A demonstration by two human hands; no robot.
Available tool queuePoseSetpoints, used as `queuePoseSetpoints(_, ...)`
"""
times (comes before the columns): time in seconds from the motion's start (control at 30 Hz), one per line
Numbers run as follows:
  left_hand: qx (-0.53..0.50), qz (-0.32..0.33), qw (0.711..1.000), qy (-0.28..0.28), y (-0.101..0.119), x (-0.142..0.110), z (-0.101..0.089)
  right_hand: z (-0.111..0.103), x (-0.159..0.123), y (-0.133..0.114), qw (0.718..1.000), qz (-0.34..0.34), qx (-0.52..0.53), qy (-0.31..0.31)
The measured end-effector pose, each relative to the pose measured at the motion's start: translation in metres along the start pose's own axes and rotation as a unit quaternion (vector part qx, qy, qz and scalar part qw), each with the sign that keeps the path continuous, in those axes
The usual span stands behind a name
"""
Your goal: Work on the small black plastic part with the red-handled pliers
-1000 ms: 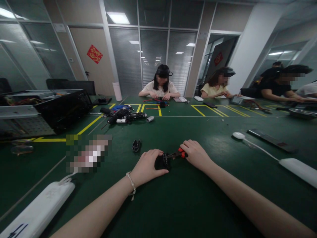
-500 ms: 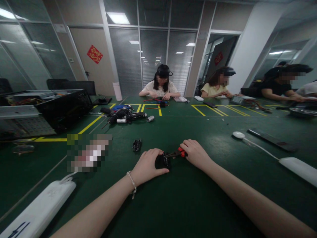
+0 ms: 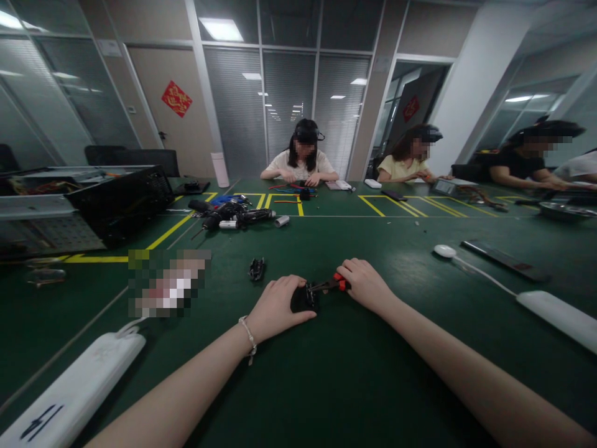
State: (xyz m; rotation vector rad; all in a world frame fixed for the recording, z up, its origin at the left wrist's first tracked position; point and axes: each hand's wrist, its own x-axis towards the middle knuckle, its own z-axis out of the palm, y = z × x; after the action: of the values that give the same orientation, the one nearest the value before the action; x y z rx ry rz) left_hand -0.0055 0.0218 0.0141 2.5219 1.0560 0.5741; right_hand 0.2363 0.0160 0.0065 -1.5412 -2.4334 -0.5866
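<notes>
My left hand (image 3: 278, 305) is closed around the left side of a small black part (image 3: 305, 300) and steadies it on the green table. Its thumb lies along the near edge, and the part's exact kind is too dark to tell. Red-handled pliers (image 3: 332, 284) are gripped in my right hand (image 3: 364, 283). Their dark jaws point left and meet the upper right of the black part; whether they pinch it I cannot tell. Beyond my left hand, apart from it, lies another small black piece (image 3: 256, 269).
A pile of black tools and cables (image 3: 233, 214) lies farther off at left, near an open computer case (image 3: 116, 208). White power banks with cables lie at left (image 3: 88, 386) and right (image 3: 559, 317). A dark phone-like slab (image 3: 504, 261) is at right. Several people sit across the table.
The view has shifted slightly. Both hands keep their hold, with the plier tips still at the black part's upper right.
</notes>
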Motion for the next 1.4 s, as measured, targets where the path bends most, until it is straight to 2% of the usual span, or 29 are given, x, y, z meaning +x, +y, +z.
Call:
queuePoseSetpoints(0.4,0.012,0.011,1.000,0.013,-0.0015,0.0010,0.0026,0.0005,0.0008,-0.0023,1.000,-0.003,-0.005,0.002)
queuePoseSetpoints(0.8,-0.021,-0.005,1.000,0.000,0.0002,0.0010,-0.0002,0.0006,0.0003,-0.0007,1.000,0.001,-0.004,0.003)
queuePoseSetpoints(1.4,-0.019,-0.019,1.000,-0.002,0.0000,0.0007,-0.0007,0.0001,0.0001,-0.0014,1.000,-0.003,-0.008,0.003)
